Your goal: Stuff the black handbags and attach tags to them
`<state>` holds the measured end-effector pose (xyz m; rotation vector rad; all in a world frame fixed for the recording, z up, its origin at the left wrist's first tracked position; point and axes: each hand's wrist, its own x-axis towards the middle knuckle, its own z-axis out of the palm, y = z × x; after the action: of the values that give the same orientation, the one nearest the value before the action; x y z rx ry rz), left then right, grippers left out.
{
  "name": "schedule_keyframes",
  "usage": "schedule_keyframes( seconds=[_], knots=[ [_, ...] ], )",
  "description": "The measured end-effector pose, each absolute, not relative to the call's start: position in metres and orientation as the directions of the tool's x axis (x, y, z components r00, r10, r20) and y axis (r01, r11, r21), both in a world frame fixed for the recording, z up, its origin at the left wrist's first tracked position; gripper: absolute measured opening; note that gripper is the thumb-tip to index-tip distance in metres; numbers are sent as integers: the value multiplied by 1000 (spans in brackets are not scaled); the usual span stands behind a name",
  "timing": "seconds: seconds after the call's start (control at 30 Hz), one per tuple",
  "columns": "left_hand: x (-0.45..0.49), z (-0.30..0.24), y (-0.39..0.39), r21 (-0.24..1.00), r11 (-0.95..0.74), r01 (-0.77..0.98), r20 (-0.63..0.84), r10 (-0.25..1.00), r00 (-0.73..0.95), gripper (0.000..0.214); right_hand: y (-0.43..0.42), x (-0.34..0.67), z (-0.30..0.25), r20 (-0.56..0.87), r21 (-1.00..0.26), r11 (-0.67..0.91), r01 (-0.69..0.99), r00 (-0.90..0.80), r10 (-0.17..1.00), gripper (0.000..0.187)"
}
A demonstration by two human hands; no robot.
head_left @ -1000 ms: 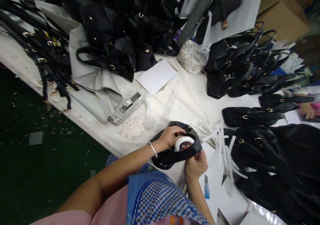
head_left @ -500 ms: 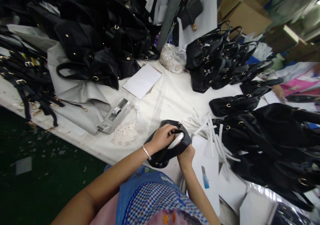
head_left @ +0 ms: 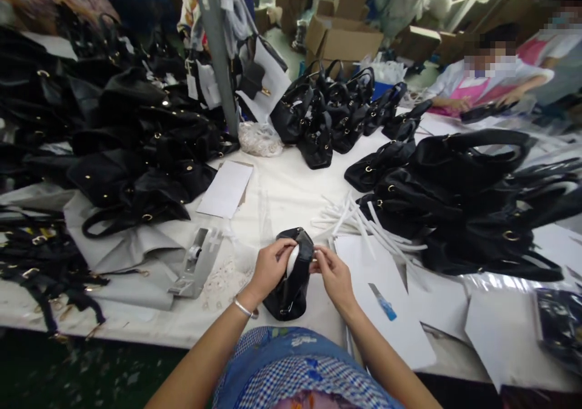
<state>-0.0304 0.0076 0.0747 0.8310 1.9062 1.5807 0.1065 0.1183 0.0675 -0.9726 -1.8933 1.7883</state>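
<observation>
A small black handbag [head_left: 291, 300] stands on the white table right in front of me, its top partly open. Inside the opening shows a curved white piece [head_left: 293, 260], like the tubes on the table. My left hand [head_left: 270, 268] is closed on the bag's left rim, thumb and fingers by the white piece. At the right rim, my right hand [head_left: 333, 272] pinches the bag's edge with its fingertips; any small part between them is hidden. Several loose white tubes [head_left: 339, 215] lie just beyond, and a blue-handled cutter [head_left: 382, 303] rests on white card [head_left: 404, 330] to the right.
A tape dispenser [head_left: 195, 263] and small pale tags [head_left: 222, 285] lie left of the bag. Heaps of black bags [head_left: 136, 148] fill the left, with more bags [head_left: 454, 197] on the right. A grey post [head_left: 218, 51] rises behind. Another person [head_left: 482, 88] works at the far right.
My view has turned to the right and lifted. The bag now stands more upright. My right hand has come from under its right side up to the rim; the left still grips the opening.
</observation>
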Motion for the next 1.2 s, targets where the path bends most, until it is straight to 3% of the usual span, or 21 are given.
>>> schedule_keyframes(
  seconds=[0.13, 0.27, 0.4, 0.53, 0.63, 0.77, 0.93, 1.2],
  knots=[
    [-20, 93, -3, 970, 239, -52, -209, 704, -679, 36, 115, 111, 88, -157, -987, -93, 128, -737, 657, 45],
    [-5, 112, -5, 918, 381, 111, -210, 703, -679, 47, 110, 108, 95, -96, -995, -63, 73, -769, 631, 35],
    [6, 119, 2, 881, 418, 222, -185, 737, -650, 44, 106, 106, 96, 15, -992, 103, 74, -738, 674, 25],
    [14, 121, 5, 914, 406, 27, -320, 759, -567, 51, 113, 111, 96, 76, -940, 301, 162, -759, 647, 34],
    [20, 127, 8, 930, 360, -70, -340, 773, -536, 50, 120, 120, 95, 68, -875, 417, 246, -790, 609, 42],
    [25, 134, 20, 925, 379, 10, -324, 804, -499, 40, 124, 139, 88, 63, -956, 276, 101, -846, 529, 50],
    [27, 131, 32, 922, 385, 35, -317, 805, -502, 39, 117, 157, 71, 47, -992, 121, 37, -781, 623, 44],
    [37, 128, 32, 908, 402, -117, -383, 684, -621, 43, 102, 153, 69, 203, -847, 524, 96, -851, 484, 28]
  ],
)
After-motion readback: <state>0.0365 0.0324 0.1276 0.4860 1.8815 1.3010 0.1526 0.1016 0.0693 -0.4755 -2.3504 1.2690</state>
